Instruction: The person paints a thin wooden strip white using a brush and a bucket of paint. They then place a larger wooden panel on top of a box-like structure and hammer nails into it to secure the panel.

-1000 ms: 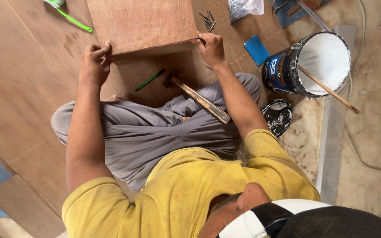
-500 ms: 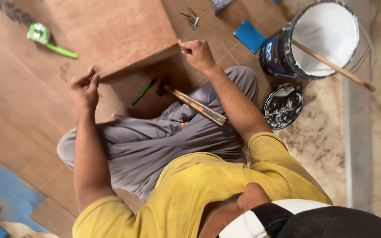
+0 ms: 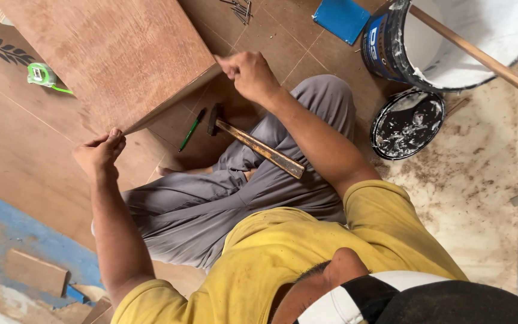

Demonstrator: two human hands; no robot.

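Plywood board (image 3: pixel 109 57): large, reddish-brown, held raised over the wooden floor (image 3: pixel 25 168) in front of the seated person, near edge tilted, running from lower left to upper right. Left hand (image 3: pixel 100 153) at the lower-left corner of that edge, fingers pinched closed on the corner. Right hand (image 3: pixel 250 75) at the upper-right corner of the same edge, fingers curled and gripping the edge.

Below the board's near edge, on the floor between the hands: green pen (image 3: pixel 192 129), lying slanted; just beside it a hammer (image 3: pixel 253 144), dark head near the pen, wooden handle resting across the grey trouser leg (image 3: pixel 295 180). Green tape measure (image 3: pixel 43 75) on the floor left of the board, touching or just beside its edge, cannot tell which. Small heap of nails (image 3: pixel 239 9) at the top, beyond the board's far corner.

Further right: blue flat piece (image 3: pixel 343 18) on the floor, then a paint bucket (image 3: pixel 385 45) with white contents and a wooden stick (image 3: pixel 481 57) leaning across its rim. Round lid (image 3: pixel 407 124), smeared white, lying just below the bucket.
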